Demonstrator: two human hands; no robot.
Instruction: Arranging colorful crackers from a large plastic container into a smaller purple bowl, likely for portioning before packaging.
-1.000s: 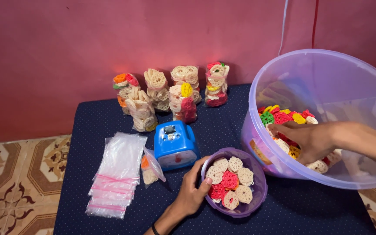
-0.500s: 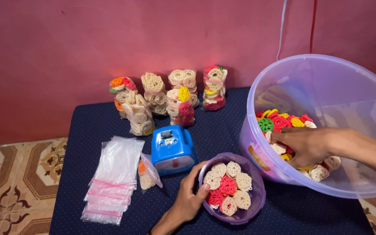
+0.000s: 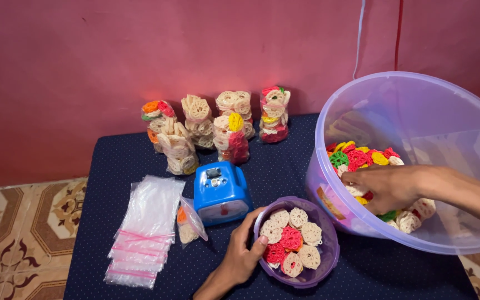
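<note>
A stack of clear bags (image 3: 146, 230) lies at the left of the dark blue table (image 3: 284, 166). Just at its 3 o'clock sits one small bag (image 3: 189, 222), partly filled with crackers. Next comes one blue scale (image 3: 221, 192).

At 12 o'clock from the scale, near the pink wall (image 3: 140, 50), stand the packs of crackers (image 3: 216, 129). I count about six, but they crowd together, so I cannot be sure.

The left hand (image 3: 241, 256) wraps around the left rim of one small purple bowl (image 3: 298, 242), thumb on the rim at 9 o'clock. Inside the bowl I count about eight round crackers, most white and about three red.

At 2 o'clock from the small bowl sits one big clear tub (image 3: 418, 111), tipped a bit. The right hand (image 3: 387, 186) is inside it, fingers curled down on the loose crackers (image 3: 362, 157), which are red, yellow, green and white. I cannot tell if it has grabbed any.
</note>
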